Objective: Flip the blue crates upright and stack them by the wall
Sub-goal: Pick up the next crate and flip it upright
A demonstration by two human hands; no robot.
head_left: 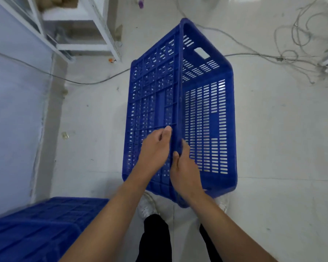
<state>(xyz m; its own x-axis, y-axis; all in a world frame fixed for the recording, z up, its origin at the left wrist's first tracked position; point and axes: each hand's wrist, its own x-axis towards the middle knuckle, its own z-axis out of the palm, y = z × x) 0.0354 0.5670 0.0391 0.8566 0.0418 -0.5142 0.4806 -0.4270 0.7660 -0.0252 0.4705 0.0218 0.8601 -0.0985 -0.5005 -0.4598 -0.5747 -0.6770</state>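
Left hand [155, 148], right hand [184, 167] both clamped on tilted blue crate [206, 114] edge; cables [292, 53] beyond, second crate [36, 229] near-left.

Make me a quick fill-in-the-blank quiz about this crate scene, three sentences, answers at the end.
1. Both hands, left hand and right hand, grip the same ____ of the tilted crate.
2. The crate's colour is ____.
3. Loose ____ lie on the floor at upper right.

Answers: edge; blue; cables

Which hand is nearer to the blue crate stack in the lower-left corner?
Left. The left hand grips the tilted crate on the side toward the stack; the right hand is on the edge's far side.
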